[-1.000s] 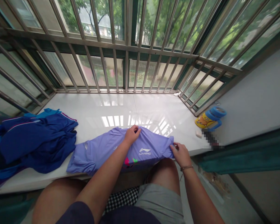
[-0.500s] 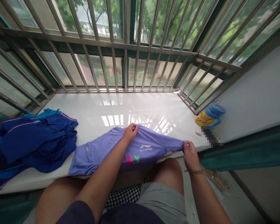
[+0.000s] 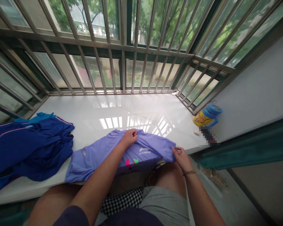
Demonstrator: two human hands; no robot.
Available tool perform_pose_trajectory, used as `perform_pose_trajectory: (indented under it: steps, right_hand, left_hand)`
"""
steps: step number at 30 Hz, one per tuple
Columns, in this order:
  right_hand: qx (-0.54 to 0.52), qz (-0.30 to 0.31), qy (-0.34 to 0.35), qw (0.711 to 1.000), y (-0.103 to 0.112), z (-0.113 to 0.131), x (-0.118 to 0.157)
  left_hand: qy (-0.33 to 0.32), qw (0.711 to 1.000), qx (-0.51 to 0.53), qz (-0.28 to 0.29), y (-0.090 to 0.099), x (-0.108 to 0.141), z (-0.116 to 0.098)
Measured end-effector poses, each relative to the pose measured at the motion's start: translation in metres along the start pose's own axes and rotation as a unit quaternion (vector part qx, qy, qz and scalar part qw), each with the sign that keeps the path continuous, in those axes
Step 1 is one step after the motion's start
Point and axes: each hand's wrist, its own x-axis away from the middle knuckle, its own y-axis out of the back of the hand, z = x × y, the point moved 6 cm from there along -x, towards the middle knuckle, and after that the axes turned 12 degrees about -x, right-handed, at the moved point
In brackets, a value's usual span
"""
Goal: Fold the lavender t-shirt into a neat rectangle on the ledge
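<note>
A lilac shirt [image 3: 146, 147] is pinched by the right hand [image 3: 182, 158] and bunched in the left hand [image 3: 129, 138], on a surface [image 3: 108, 108] beside blue clothes [image 3: 35, 147].

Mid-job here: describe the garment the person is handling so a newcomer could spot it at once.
Below the barred window, find the white sill and look along its near edge. The lavender Li-Ning top lies there, held by the left hand and the right hand. Unlike the dark blue clothing beside it, it is pale, with a pink and green mark near its logo.
</note>
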Motion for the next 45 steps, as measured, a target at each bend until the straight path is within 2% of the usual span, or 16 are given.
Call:
perform_pose_trajectory:
  steps: [2, 4, 8, 11, 13, 16, 19, 22, 27, 34, 40, 45]
  right_hand:
    - [0.106, -0.031, 0.046, 0.993, 0.000, 0.013, -0.010]
    - [0.208, -0.053, 0.075, 0.974, 0.002, 0.026, -0.018]
    - [0.372, -0.101, 0.084, 0.919, 0.005, 0.045, -0.019]
    - [0.424, -0.161, 0.178, 0.873, -0.009, 0.072, -0.011]
    - [0.406, -0.130, 0.274, 0.862, -0.039, 0.093, -0.009]
    - [0.349, 0.008, 0.378, 0.858, -0.106, 0.118, -0.016]
    - [0.352, 0.099, 0.369, 0.854, -0.165, 0.126, -0.034]
    - [0.406, 0.147, 0.305, 0.849, -0.198, 0.118, -0.052]
    - [0.430, 0.155, 0.267, 0.848, -0.204, 0.107, -0.061]
    - [0.430, 0.158, 0.261, 0.850, -0.204, 0.106, -0.062]
    - [0.430, 0.161, 0.256, 0.850, -0.204, 0.107, -0.061]
    - [0.434, 0.160, 0.256, 0.849, -0.204, 0.109, -0.060]
  left_hand:
    - [-0.008, 1.000, -0.012, -0.006, -0.002, 0.000, -0.005]
    - [-0.018, 1.000, -0.015, -0.007, -0.004, -0.001, -0.007]
    - [-0.032, 0.999, -0.004, 0.023, -0.007, -0.002, -0.005]
    - [-0.047, 0.998, -0.013, 0.048, -0.008, -0.001, -0.001]
    - [-0.065, 0.996, -0.019, 0.050, -0.008, 0.000, -0.002]
    - [-0.083, 0.995, -0.020, 0.043, -0.007, 0.000, -0.004]
    - [-0.081, 0.995, -0.038, 0.036, -0.005, 0.001, -0.007]
    - [-0.072, 0.992, -0.102, 0.036, -0.002, 0.004, -0.012]
    - [-0.071, 0.974, -0.198, 0.089, 0.004, 0.014, -0.020]
    - [-0.027, 0.971, -0.213, 0.106, 0.039, 0.029, -0.013]
    - [-0.016, 0.956, -0.250, 0.156, 0.051, 0.076, 0.005]
    - [-0.002, 0.929, -0.343, 0.143, 0.086, 0.116, 0.026]
